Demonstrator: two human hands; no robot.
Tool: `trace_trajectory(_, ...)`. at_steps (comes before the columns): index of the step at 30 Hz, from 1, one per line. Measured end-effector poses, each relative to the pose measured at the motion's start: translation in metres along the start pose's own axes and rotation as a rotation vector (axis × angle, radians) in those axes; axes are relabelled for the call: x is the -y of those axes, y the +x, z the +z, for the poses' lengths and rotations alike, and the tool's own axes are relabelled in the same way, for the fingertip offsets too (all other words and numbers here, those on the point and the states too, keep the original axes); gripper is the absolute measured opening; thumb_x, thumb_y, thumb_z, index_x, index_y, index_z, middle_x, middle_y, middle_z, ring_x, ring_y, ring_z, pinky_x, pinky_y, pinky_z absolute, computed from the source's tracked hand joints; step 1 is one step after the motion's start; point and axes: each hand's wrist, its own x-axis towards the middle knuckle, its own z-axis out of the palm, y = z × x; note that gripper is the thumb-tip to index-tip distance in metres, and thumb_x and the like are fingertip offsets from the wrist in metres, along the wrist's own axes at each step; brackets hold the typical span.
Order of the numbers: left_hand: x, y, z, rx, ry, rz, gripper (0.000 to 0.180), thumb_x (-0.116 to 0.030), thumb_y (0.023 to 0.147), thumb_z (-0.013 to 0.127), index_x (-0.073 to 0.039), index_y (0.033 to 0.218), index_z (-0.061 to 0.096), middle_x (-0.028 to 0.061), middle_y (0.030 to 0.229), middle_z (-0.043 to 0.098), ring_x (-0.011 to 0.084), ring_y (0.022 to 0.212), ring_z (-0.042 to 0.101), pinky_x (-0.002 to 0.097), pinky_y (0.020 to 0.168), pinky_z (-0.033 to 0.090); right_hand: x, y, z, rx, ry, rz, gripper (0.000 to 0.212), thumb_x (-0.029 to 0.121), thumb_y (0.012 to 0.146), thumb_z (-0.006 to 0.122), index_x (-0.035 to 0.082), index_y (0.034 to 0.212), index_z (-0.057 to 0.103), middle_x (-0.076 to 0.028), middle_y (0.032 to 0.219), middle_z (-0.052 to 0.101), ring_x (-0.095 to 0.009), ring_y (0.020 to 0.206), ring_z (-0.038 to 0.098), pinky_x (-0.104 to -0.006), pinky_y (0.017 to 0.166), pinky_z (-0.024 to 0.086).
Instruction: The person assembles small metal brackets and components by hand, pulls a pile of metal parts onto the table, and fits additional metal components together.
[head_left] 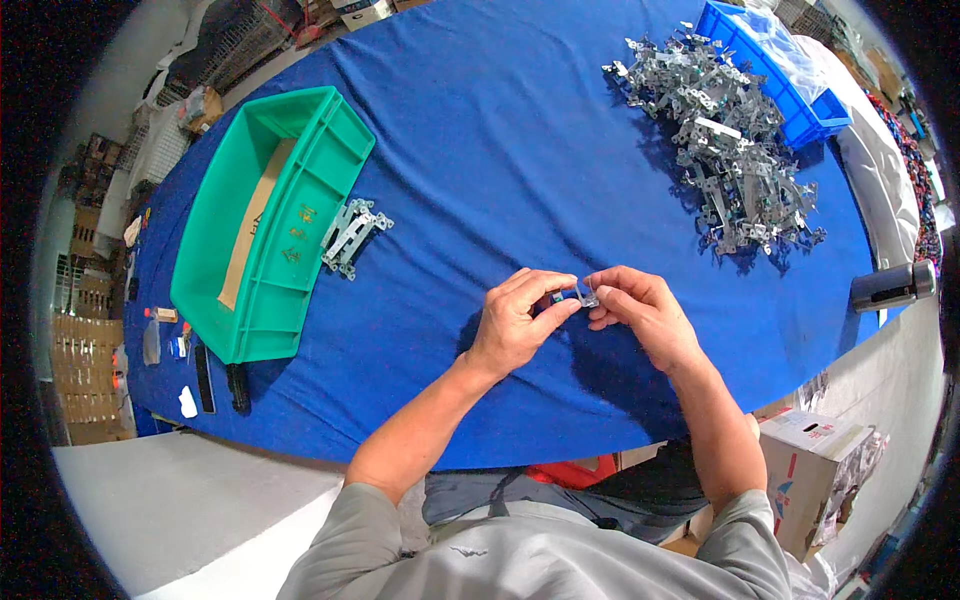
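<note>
We hold the small metal bracket (588, 300) between both hands, above the near half of the blue cloth (480, 150) that covers the table. Our left hand (515, 318) grips the part from its left side, thumb and index finger pinching it. Our right hand (645, 312) grips it from the opposite side, thumb and fingertips pressed together on the right end. The fingers of both hands partly cover the part, so we cannot tell its full outline. Our fingertips are close together, and both forearms reach in from the near edge of the table.

To the left, we locate the green plastic crate (275, 325), with a flat brown strip (255, 225) inside it. Directly beside its right wall we find a small group of metal linkages (350, 237), laid close together on the cloth. At the far right we locate the large heap of metal parts (740, 175), adjoining the blue plastic bin (785, 108), which contains clear plastic film (775, 45). Nearer to us, at the right edge of the table, we note a dark cylindrical container (893, 287) lying on its side.
</note>
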Motion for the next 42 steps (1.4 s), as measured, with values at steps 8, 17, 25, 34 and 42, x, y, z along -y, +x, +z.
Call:
trace_trajectory(8,0.005,0.002,0.003,0.075,0.010,0.184,0.030,-0.005,0.081,0.074,0.000,0.110,0.069,0.0154,0.107,0.069,0.0212,0.094,0.067,0.0286,0.077,0.054,-0.008,0.003,0.000,-0.047,-0.174,-0.073,0.022,0.020,0.100,0.055,-0.001,0.099,0.060,-0.005,0.083,0.062,-0.011,0.070,0.059,-0.0265,0.064,0.052)
trace_trajectory(17,0.002,0.001,0.001,-0.015,-0.137,-0.102,0.026,-0.009,0.091,0.064,0.000,0.116,0.068,0.0123,0.106,0.070,0.0155,0.090,0.066,0.0282,0.077,0.053,0.003,0.000,0.005,-0.273,-0.281,-0.164,0.018,0.019,0.101,0.051,0.003,0.096,0.057,-0.002,0.076,0.060,-0.007,0.061,0.054,-0.0234,0.052,0.044)
trace_trajectory(25,0.006,0.000,0.004,-0.080,-0.458,-0.360,0.029,-0.014,0.097,0.061,0.001,0.122,0.063,0.0081,0.100,0.071,0.0077,0.072,0.063,0.0198,0.056,0.049,0.004,-0.007,0.011,-0.102,-0.318,-0.098,0.016,0.017,0.097,0.058,0.001,0.098,0.060,-0.002,0.075,0.062,-0.007,0.063,0.057,-0.0233,0.053,0.044)
trace_trajectory(34,0.005,0.000,0.002,-0.057,-0.330,-0.232,0.027,-0.010,0.093,0.065,-0.002,0.119,0.067,0.0048,0.104,0.069,0.0056,0.074,0.059,0.0195,0.060,0.047,0.000,-0.005,0.007,-0.130,-0.443,-0.131,0.016,0.016,0.096,0.059,-0.001,0.097,0.060,-0.004,0.073,0.063,-0.009,0.061,0.056,-0.0265,0.054,0.044)
trace_trajectory(42,-0.001,-0.001,-0.002,-0.007,-0.215,-0.110,0.027,-0.004,0.084,0.071,-0.003,0.111,0.071,0.0050,0.108,0.068,0.0052,0.077,0.057,0.0202,0.067,0.046,-0.004,-0.002,0.006,-0.103,-0.315,-0.098,0.018,0.015,0.097,0.057,0.000,0.106,0.060,-0.002,0.076,0.060,-0.010,0.065,0.057,-0.0262,0.058,0.048)
